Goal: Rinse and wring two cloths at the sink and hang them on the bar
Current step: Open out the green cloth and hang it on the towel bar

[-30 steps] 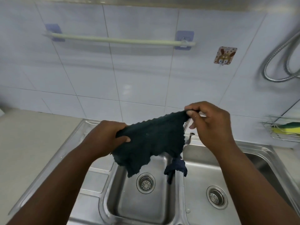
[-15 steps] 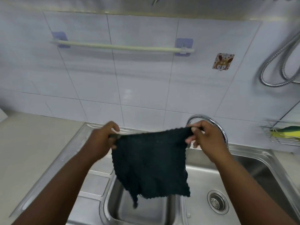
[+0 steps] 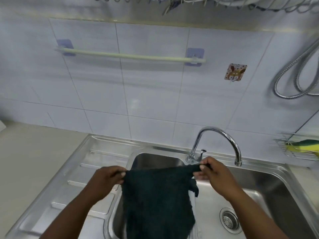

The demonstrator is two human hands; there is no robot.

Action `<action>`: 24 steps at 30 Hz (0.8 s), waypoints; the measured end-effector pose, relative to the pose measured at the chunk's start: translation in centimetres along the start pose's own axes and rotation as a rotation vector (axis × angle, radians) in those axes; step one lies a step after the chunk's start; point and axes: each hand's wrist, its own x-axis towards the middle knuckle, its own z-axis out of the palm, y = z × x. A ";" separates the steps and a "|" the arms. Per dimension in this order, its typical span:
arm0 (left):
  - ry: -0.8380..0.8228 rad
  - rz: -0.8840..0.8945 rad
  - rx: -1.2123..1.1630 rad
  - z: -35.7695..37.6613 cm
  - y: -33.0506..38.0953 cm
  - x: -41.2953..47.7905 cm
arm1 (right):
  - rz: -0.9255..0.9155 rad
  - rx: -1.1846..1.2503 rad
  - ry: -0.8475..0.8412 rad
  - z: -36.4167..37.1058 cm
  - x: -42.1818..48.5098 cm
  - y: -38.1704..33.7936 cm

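A dark green cloth (image 3: 155,200) hangs spread out flat over the double steel sink (image 3: 269,180). My left hand (image 3: 105,181) pinches its top left corner and my right hand (image 3: 214,176) pinches its top right corner. A second dark cloth (image 3: 194,187) shows only as a bit behind the spread one's right edge, on the divider between the basins. The pale green bar (image 3: 131,56) is fixed on the tiled wall well above my hands, with nothing on it.
A chrome faucet (image 3: 221,137) arches over the right basin just behind my right hand. A wire basket with a yellow-green sponge (image 3: 302,147) hangs at the right. A metal hose (image 3: 293,80) loops on the wall. A dish rack (image 3: 224,4) hangs overhead.
The cloth went from bunched to stretched flat between both hands. The view has tilted up, so the bar, faucet and overhead rack sit lower in the frame.
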 end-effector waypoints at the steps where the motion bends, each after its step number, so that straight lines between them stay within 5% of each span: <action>1: 0.044 0.026 -0.012 -0.5 0.7 0.4 | -0.023 0.006 0.016 0.2 0.3 -0.9; 5: 0.348 0.188 -0.236 -3.2 4.3 0.6 | -0.276 0.145 0.154 -0.3 0.1 -5.4; 9: 0.801 0.585 0.070 -2.5 5.1 -2.1 | -0.678 -0.051 0.561 -0.3 -3.0 -6.5; 11: 0.560 0.560 0.130 0.3 3.3 -2.7 | -0.529 -0.267 0.353 1.1 -3.7 -4.6; 13: 0.070 0.307 0.132 2.1 1.5 -2.5 | -0.240 -0.495 -0.077 2.5 -3.8 -1.9; 14: -0.053 0.215 0.145 2.5 0.3 -2.2 | -0.180 -0.534 -0.119 2.7 -3.4 -0.5; 18: 0.114 0.114 0.051 1.2 -2.5 -0.2 | -0.122 -0.396 0.099 1.7 -1.6 -0.1; 24: 0.236 0.124 0.177 -3.9 -0.1 2.0 | -0.258 -0.493 0.178 1.4 0.9 -4.9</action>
